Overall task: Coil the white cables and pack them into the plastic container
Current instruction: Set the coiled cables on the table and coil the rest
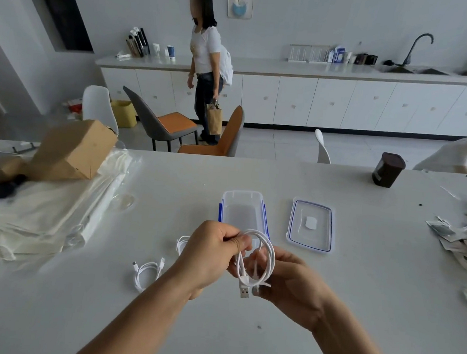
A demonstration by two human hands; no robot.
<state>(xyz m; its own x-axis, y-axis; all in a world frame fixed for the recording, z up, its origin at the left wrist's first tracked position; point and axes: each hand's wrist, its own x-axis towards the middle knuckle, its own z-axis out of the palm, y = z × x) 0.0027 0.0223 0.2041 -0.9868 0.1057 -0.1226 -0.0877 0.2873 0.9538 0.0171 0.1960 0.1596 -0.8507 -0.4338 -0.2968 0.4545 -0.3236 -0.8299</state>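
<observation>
A white USB cable (269, 253) hangs in a loose coil above the table, its USB plug dangling at the bottom. My left hand (210, 254) pinches the top of the coil. My right hand (288, 280) holds the coil's lower part from the right, fingers curled round it. Just beyond stands the clear plastic container (253, 197) with blue clips, open and with nothing inside. Its lid (310, 226) lies flat to the right. A second coiled white cable (145, 273) lies on the table at the left; a third white cable (181, 243) shows partly behind my left hand.
Folded cream fabric in plastic (44, 213) and a cardboard box (71, 151) fill the table's left. A dark brown canister (387, 169) stands far right, with paper packets (460, 242) at the right edge. A person walks beyond the chairs; another sits at far right.
</observation>
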